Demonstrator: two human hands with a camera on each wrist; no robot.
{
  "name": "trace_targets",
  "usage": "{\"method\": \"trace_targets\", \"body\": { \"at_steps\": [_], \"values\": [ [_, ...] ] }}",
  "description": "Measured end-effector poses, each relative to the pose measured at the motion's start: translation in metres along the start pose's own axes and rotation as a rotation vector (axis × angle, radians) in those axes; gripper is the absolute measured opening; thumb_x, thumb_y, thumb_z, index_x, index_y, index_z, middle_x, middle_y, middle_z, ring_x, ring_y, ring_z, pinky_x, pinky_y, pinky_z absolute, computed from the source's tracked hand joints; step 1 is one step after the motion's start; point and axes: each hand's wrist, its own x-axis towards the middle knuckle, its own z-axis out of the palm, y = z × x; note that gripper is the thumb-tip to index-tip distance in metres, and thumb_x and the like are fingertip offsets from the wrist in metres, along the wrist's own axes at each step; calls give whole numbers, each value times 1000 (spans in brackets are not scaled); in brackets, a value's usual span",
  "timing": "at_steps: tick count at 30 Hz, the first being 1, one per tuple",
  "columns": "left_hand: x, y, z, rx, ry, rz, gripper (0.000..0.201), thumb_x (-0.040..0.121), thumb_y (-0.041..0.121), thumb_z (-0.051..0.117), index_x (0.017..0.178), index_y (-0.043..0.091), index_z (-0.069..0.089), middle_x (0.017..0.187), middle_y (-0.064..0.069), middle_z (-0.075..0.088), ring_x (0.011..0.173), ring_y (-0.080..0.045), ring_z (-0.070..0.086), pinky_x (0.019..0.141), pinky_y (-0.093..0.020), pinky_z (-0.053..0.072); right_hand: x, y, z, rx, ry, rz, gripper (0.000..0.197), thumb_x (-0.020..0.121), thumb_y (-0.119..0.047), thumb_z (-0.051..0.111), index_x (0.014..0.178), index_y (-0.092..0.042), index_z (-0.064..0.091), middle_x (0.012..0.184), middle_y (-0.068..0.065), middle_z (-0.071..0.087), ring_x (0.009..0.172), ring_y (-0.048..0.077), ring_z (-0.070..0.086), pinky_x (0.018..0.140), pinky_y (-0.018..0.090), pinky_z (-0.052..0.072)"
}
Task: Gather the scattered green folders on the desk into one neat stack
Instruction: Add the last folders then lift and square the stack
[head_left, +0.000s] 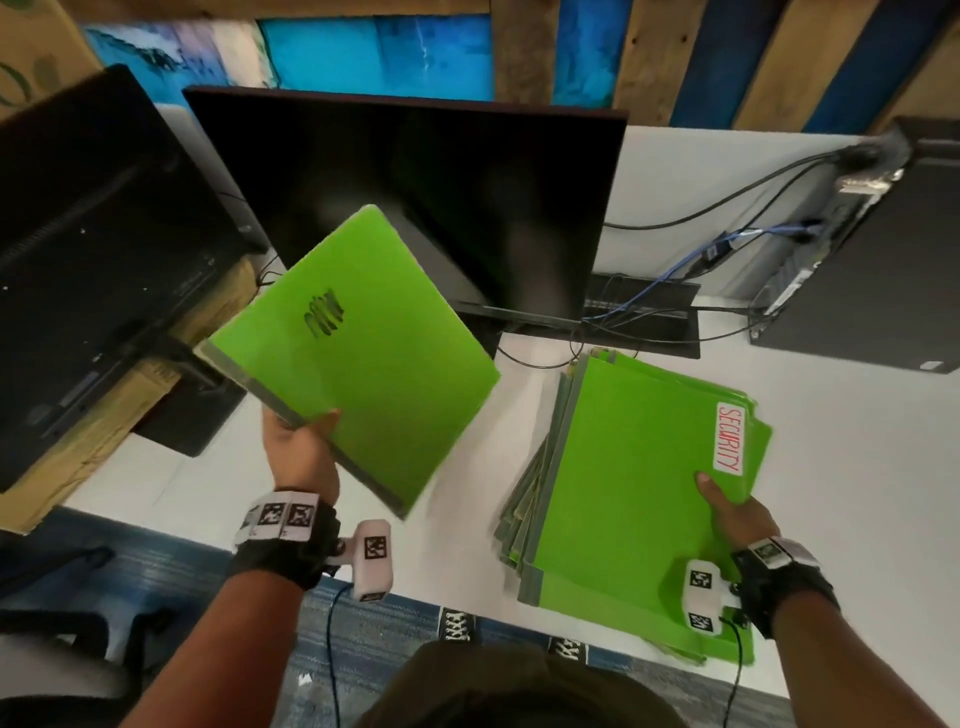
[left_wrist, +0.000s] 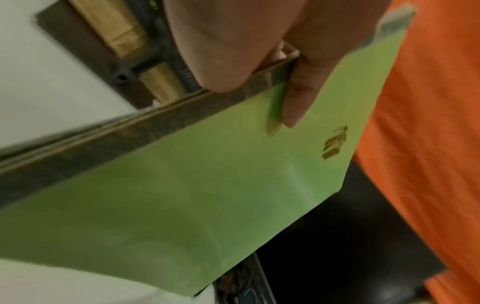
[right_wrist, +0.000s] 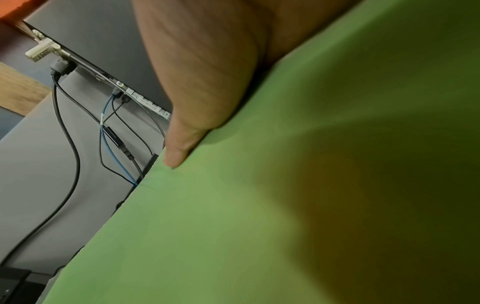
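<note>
At the bottom of the head view, a person's two forearms reach up into the frame, each with a dark wrist strap carrying a small white camera. At lower right, the right hand (head_left: 730, 512) holds the near right edge of a stack of green folders (head_left: 623, 467) that lies on the white desk (head_left: 857, 467); the thumb (right_wrist: 179, 148) presses flat on the top cover, and the other fingers are hidden under the edge. The top folder bears a white label (head_left: 729, 439) reading "SECURITY" in red. The stack is uneven, its grey spines fanned out along the left side.

At centre left, the left hand (head_left: 301, 452) pinches a single green folder (head_left: 358, 353) by its grey spine, thumb (left_wrist: 298, 96) on the cover, and holds it tilted in the air above the desk, apart from the stack.

Farther back, a dark monitor (head_left: 415, 197) stands at centre. Another monitor (head_left: 93, 249) fills the upper left. Black and blue cables (head_left: 691, 260) run to a black computer case (head_left: 857, 270) at upper right.
</note>
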Motion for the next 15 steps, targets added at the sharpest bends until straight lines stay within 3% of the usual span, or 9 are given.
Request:
{"method": "trace_targets", "body": {
  "at_steps": [2, 6, 9, 12, 15],
  "values": [
    [-3, 26, 5, 3, -112, 36, 65, 67, -27, 50, 117, 14, 55, 102, -4, 71, 92, -25, 67, 79, -44, 58, 0, 0, 0, 12, -3, 0, 66, 83, -59, 56, 114, -1, 62, 90, 19, 59, 78, 32, 57, 67, 32, 41],
    [-10, 80, 27, 39, -329, 95, 57, 72, -27, 49, 124, -6, 46, 106, -4, 70, 102, -26, 66, 89, -47, 54, -1, 1, 0, 31, -14, -4, 66, 82, -59, 57, 117, -4, 61, 103, 23, 64, 81, 32, 56, 71, 32, 42],
    [-17, 100, 62, -40, -489, 113, 55, 75, -28, 46, 114, 10, 56, 107, -4, 70, 105, -25, 65, 93, -46, 52, -4, 0, 0, 51, -26, -16, 62, 83, -56, 58, 120, -6, 61, 110, 22, 64, 83, 30, 55, 73, 31, 40],
    [-28, 86, 107, -46, -651, 70, 58, 72, -23, 52, 118, 13, 54, 111, -3, 70, 105, -24, 65, 91, -42, 53, -9, -2, -4, 64, -37, -35, 54, 87, -50, 57, 118, -6, 62, 98, 18, 62, 82, 29, 55, 67, 27, 39],
    [-38, 37, 142, 55, -789, -99, 56, 68, -15, 59, 119, 9, 54, 109, -5, 71, 100, -24, 66, 90, -42, 54, -10, 0, -7, 13, -86, -87, 35, 92, -32, 56, 115, -7, 63, 112, 23, 65, 87, 30, 59, 74, 31, 45]
  ]
}}
